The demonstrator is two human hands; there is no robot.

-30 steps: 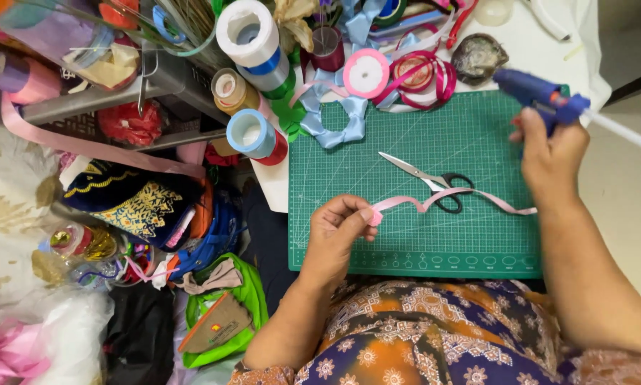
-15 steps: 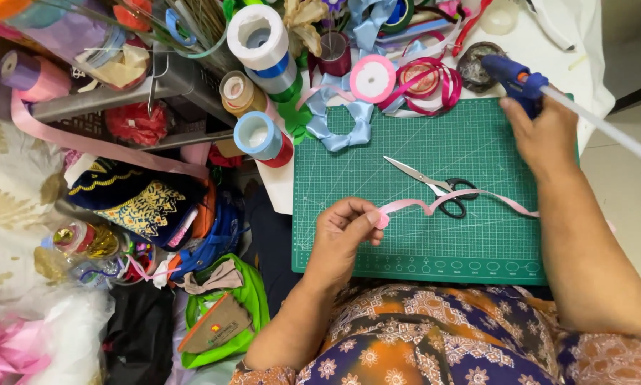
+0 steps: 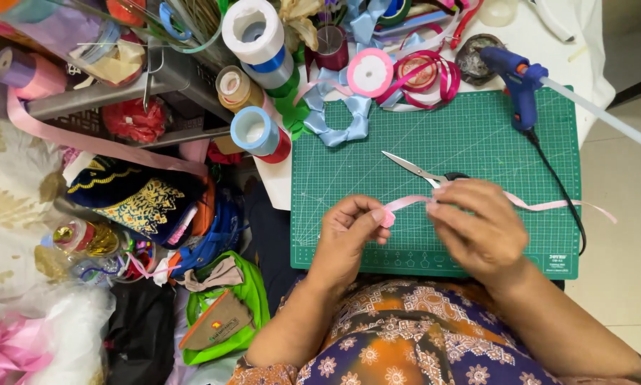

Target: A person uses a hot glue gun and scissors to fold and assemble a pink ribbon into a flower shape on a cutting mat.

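Note:
A thin pink ribbon (image 3: 541, 205) lies across the green cutting mat (image 3: 477, 135). My left hand (image 3: 345, 235) pinches its folded left end between thumb and fingers. My right hand (image 3: 481, 228) rests over the ribbon just to the right, fingers closed on it. Scissors (image 3: 416, 170) lie on the mat right behind my right hand. A blue glue gun (image 3: 516, 78) stands on the mat's far right corner, free of any hand, with its black cord (image 3: 566, 192) running down the right side.
Ribbon spools, a pale blue ribbon bow (image 3: 338, 117) and pink ribbon loops (image 3: 424, 75) crowd the table's far edge. To the left, the floor is piled with bags, fabric, a green pouch (image 3: 228, 314) and a metal rack (image 3: 121, 93).
My right hand let go of the glue gun at the far right corner and came down to the ribbon beside my left hand. The left hand kept its pinch.

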